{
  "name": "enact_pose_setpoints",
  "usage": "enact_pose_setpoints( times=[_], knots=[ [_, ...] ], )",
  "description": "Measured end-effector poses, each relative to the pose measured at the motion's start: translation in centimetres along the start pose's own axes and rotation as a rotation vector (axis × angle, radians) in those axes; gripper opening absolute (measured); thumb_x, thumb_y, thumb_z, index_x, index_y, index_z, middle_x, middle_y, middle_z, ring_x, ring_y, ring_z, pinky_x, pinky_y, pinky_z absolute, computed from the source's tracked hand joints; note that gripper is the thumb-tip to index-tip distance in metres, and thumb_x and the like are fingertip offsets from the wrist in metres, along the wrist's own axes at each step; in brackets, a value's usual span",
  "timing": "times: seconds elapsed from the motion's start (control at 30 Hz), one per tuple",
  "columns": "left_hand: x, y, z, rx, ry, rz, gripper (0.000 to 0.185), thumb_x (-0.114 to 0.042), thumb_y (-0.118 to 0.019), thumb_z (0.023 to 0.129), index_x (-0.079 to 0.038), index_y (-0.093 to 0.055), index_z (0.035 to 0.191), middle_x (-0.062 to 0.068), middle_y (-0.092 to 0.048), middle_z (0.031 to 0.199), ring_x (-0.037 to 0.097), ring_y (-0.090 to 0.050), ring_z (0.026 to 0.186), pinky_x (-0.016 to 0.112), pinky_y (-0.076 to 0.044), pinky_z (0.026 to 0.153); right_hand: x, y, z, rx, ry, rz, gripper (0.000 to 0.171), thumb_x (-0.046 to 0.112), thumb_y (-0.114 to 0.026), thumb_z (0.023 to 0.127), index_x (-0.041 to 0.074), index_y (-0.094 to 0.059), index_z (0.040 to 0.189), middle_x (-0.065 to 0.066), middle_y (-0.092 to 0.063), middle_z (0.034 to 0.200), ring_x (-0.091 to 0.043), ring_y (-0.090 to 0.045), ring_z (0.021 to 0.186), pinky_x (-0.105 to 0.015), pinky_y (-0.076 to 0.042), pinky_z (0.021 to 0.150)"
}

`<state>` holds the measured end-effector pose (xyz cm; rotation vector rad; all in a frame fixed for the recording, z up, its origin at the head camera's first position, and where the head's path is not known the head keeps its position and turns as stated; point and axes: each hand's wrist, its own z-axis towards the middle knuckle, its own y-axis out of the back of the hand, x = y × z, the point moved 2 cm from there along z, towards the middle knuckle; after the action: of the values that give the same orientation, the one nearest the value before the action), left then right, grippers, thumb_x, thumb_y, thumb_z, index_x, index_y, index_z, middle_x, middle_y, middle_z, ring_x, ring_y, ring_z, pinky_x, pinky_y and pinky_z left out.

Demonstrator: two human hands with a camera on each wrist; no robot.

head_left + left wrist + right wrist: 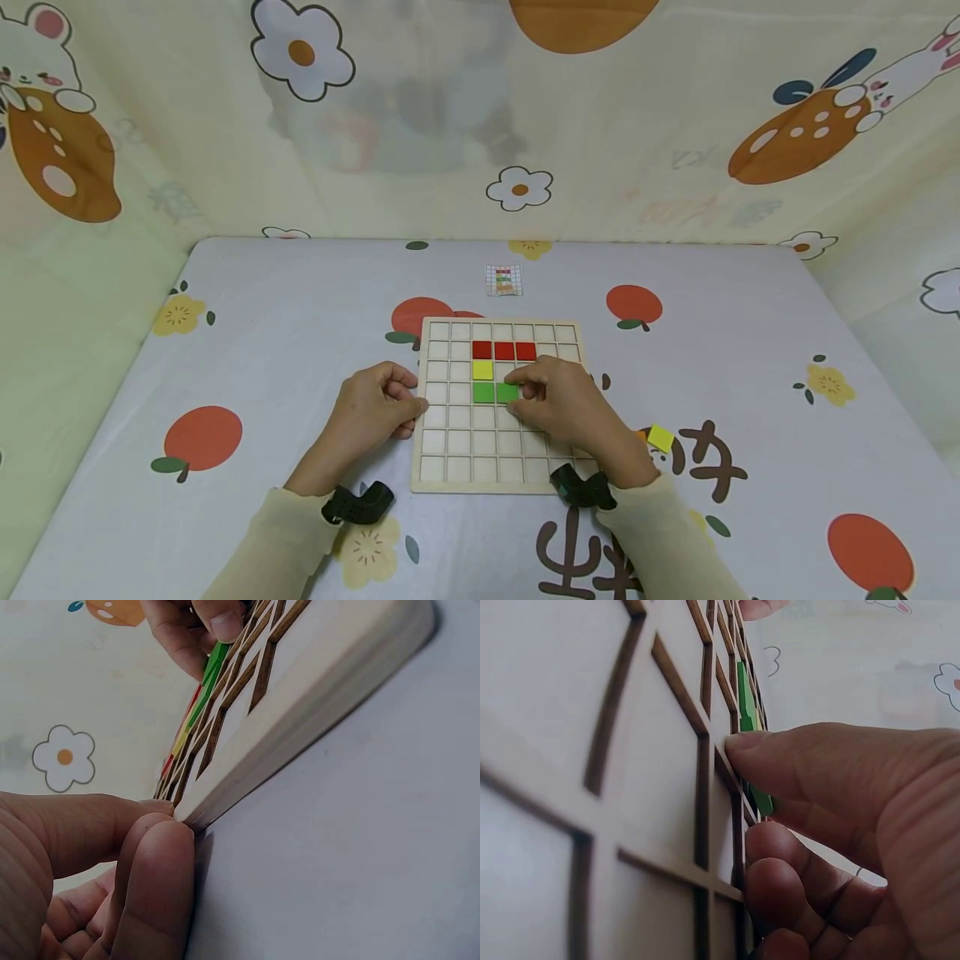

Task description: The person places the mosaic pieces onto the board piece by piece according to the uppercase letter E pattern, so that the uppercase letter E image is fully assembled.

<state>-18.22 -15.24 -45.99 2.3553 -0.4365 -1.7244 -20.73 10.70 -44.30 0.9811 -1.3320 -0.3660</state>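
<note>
A wooden grid board lies on the table. Three red tiles form a row on it, with one yellow tile below the leftmost. Under that, a green tile sits in a cell. My right hand pinches another green tile by its right side, between thumb and index finger; the right wrist view shows green past the thumb. At the board's left edge my left hand grips the rim with thumb and index fingertips, the other fingers curled.
A small printed card with a coloured grid lies behind the board. To the right, beside my right wrist, lie a loose yellow tile and a partly hidden orange piece. A patterned cloth covers the table, and printed curtains surround it.
</note>
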Motion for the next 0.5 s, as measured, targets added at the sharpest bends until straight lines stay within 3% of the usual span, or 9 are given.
enact_pose_setpoints(
  times=[0.5],
  knots=[
    [-0.04, 0.06, -0.04, -0.009, -0.003, 0.022, 0.022, 0.0, -0.077, 0.089, -0.001, -0.065, 0.107, 0.008, -0.067, 0.078, 0.013, -0.063, 0.056, 0.025, -0.06, 0.056, 0.15, -0.04, -0.03, 0.005, -0.031, 0.017, 0.028, 0.006, -0.082, 0.085, 0.008, -0.079, 0.113, 0.0, -0.056, 0.081, -0.017, -0.052, 0.077, -0.028, -0.044, 0.063]
  ],
)
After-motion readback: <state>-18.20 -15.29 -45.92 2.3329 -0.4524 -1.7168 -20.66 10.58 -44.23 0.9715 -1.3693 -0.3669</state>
